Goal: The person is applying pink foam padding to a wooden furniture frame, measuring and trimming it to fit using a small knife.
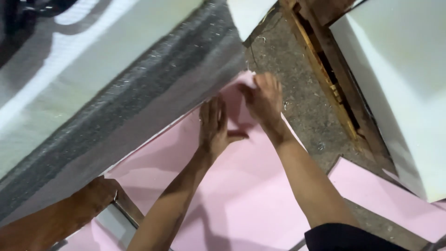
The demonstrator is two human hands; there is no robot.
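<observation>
The pink sheet (pixel 241 195) lies under both hands. The left hand (pixel 213 128) presses flat, open; the right hand (pixel 265 100) curls on its corner.

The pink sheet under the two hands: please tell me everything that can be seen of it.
The pink sheet is large, flat and matte, perhaps paper or thin foam. It lies on a gritty grey surface, one corner pointing away from the person. Its far edge runs under or against a long grey bulk. The left hand presses flat on it; the right hand rests at the corner. Arm shadows cross it. A separate pink piece lies to the right.
</observation>
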